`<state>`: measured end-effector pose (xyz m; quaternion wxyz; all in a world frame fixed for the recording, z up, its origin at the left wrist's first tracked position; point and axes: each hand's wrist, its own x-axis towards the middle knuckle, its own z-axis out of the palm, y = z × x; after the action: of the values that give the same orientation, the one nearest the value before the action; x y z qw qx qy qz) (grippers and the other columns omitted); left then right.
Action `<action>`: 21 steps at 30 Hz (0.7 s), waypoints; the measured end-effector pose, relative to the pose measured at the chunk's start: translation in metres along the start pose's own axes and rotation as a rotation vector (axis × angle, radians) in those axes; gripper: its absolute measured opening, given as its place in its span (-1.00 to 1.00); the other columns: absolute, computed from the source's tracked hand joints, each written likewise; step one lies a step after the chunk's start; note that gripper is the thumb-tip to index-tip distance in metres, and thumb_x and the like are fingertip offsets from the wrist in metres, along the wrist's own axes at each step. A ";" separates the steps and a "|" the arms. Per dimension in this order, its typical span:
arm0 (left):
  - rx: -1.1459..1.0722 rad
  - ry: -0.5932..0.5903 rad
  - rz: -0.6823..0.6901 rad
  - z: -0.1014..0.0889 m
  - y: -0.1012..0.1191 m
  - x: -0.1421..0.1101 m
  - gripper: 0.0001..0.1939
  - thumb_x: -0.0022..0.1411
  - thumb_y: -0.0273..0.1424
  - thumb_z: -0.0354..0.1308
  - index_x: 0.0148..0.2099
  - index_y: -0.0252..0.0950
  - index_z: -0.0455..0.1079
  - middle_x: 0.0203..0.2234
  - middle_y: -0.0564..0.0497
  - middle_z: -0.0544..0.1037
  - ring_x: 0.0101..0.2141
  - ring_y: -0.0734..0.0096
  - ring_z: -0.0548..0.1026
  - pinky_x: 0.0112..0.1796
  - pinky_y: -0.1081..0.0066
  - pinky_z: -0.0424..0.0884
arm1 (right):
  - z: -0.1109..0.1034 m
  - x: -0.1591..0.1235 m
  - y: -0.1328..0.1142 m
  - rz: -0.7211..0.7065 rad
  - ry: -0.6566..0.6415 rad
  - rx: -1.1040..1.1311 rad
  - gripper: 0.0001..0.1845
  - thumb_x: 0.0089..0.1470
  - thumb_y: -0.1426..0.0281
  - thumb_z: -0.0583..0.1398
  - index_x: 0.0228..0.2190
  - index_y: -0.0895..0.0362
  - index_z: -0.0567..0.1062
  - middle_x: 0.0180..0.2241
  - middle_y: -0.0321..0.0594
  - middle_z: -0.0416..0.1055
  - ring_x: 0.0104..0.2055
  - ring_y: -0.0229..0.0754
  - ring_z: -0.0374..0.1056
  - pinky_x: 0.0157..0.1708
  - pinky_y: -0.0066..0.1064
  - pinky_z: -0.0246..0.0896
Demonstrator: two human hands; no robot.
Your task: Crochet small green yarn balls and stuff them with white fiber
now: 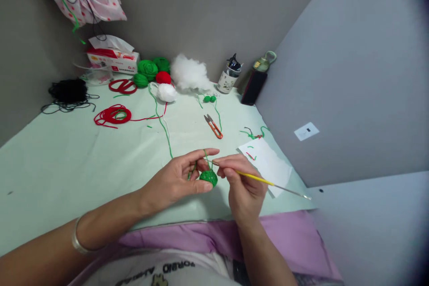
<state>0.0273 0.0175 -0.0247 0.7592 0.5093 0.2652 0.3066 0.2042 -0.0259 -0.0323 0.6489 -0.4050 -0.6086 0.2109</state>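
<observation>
Shirt [187, 272] up close; left hand [172, 179] pinches the ball [209, 179], right hand [246, 190] clamps the hook [255, 177]: even yarn [170, 146] tension, light grip, neat loops!

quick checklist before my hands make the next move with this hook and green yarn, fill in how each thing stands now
1. Hook held in the right hand: ok
2. Green piece steadied by the left hand: ok, the thumb is against it
3. Working yarn up at the left index finger: ok
4. Loop seated on the hook's tip: cannot tell, too small to see
5. Green strand on the table clear of other yarn: not ok, it crosses the red strand
6. Snips clear of the hands: ok, lying beyond them
</observation>
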 end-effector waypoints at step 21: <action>0.318 0.108 0.064 -0.002 0.013 0.001 -0.17 0.09 -0.34 0.44 0.38 -0.11 0.26 -0.23 0.06 0.46 -0.18 0.28 0.37 -0.10 0.29 0.21 | -0.001 -0.008 0.006 0.155 -0.077 0.202 -0.84 0.28 0.39 0.23 -0.22 0.03 0.65 -0.27 -0.16 0.61 -0.25 -0.14 0.48 -0.31 -0.30 0.43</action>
<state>0.0242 0.0237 -0.0130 0.6436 0.6139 0.3344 0.3116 0.2050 -0.0281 -0.0420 0.6442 -0.3750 -0.5758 0.3358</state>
